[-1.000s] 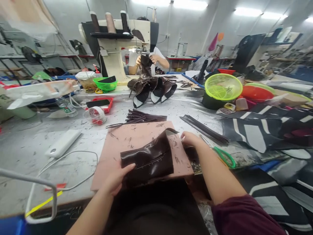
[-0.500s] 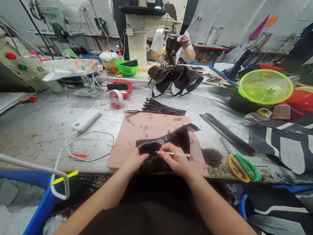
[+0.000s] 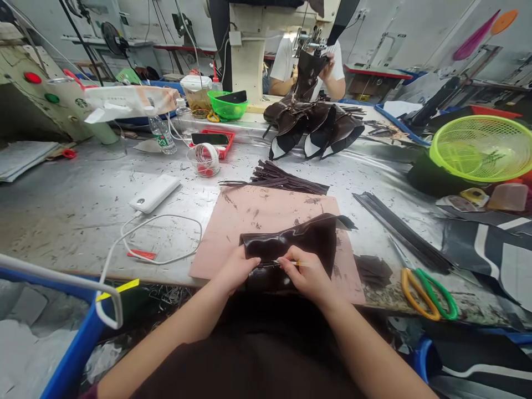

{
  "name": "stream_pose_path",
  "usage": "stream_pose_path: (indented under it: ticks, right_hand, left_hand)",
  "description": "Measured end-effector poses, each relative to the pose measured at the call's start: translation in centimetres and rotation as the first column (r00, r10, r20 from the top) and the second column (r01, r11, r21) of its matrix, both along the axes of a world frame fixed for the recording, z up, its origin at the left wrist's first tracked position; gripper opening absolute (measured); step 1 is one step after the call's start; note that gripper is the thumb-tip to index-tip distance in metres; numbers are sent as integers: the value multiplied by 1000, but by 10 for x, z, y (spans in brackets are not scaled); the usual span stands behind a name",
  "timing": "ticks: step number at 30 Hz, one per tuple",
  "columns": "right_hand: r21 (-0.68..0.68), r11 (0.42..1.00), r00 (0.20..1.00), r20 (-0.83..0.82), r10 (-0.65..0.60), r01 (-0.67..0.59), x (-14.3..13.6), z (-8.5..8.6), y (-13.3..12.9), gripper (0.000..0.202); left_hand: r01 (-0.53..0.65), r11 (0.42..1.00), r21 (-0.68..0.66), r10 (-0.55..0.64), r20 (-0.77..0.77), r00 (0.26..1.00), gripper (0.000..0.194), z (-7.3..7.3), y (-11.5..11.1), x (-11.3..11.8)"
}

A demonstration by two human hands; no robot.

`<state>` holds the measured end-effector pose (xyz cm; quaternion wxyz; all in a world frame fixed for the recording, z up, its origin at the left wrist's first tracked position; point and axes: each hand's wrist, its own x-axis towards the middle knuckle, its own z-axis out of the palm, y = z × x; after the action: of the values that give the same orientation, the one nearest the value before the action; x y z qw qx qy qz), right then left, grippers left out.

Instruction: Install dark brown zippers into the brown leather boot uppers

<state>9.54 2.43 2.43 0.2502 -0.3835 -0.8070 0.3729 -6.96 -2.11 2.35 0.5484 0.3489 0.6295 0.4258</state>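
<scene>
A glossy dark brown leather boot upper lies across a pink board in front of me. My left hand grips its left end, thumb on top along a seam, the other fingers mostly hidden. A slim, white, pen-like tool is pinched between the thumb and fingers of my right hand. Its tip is at the seam, close to my left thumb. Its exact kind I cannot make out.
Green-and-orange scissors and dark strips lie to the right. Behind the board are more strips and several boot uppers. A power bank with a looped cable is on the left. Across the table, a person works at a sewing machine.
The pen-like tool has tilted, showing less of its shaft behind my right hand. Both hands stay on the boot upper. The whole view has shifted slightly, so things appear further right.
</scene>
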Motion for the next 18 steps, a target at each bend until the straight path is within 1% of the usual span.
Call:
stream_pose_path:
  ticks: [15, 18]
  right_hand:
    - [14, 999, 999, 24, -33, 33, 1, 2, 1, 25]
    - [-1, 1000, 1000, -1, -30, 30, 1, 3, 1, 25]
  left_hand:
    - [-23, 1000, -12, 23, 50, 998, 31, -3, 1, -1]
    - [-30, 999, -14, 31, 38, 999, 31, -3, 0, -1]
